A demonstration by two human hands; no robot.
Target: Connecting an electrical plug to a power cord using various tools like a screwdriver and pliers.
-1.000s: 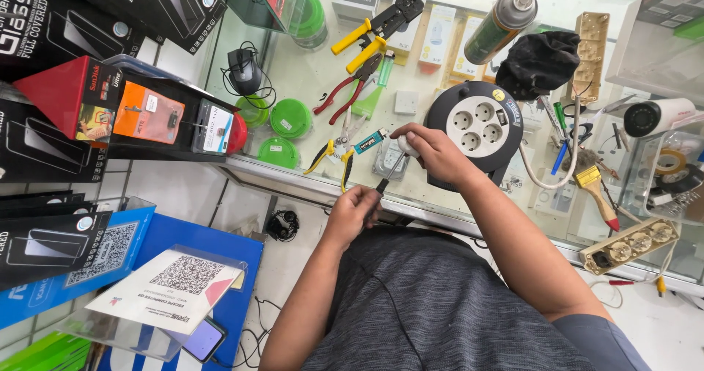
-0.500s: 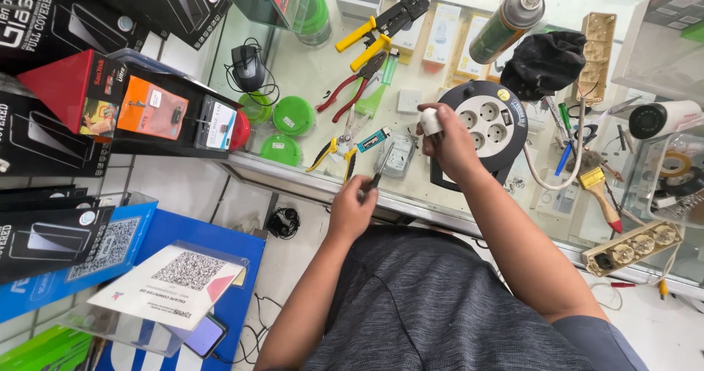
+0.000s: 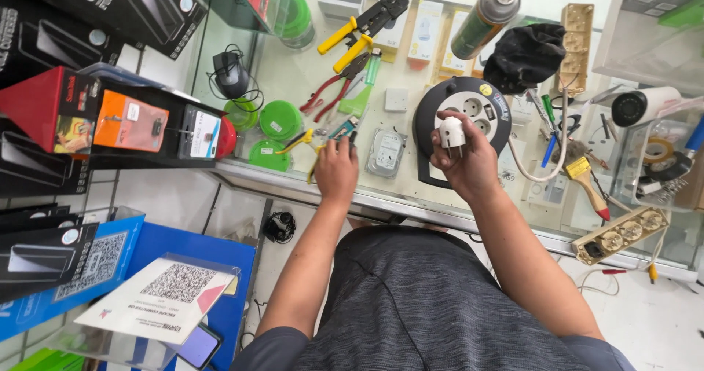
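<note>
Right hand (image 3: 469,167) grips white plug (image 3: 452,132) lifted off the cable reel (image 3: 493,107); left hand (image 3: 336,169) reaches yellow-handled pliers (image 3: 312,145) near counter's front edge, grasp unclear.

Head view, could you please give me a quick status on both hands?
Right hand grips white plug, prongs down. Left hand on yellow-handled pliers on glass counter. Cable reel just behind plug.

Upper centre of the frame: a yellow-handled crimping tool (image 3: 363,23), with red-handled pliers (image 3: 334,89) just below it. Upper right – a green spray can (image 3: 484,19) beside a black cloth (image 3: 524,56). Left of centre: green round lids (image 3: 268,125) near a black mouse (image 3: 231,74). Lower left – a blue box (image 3: 183,250).
</note>
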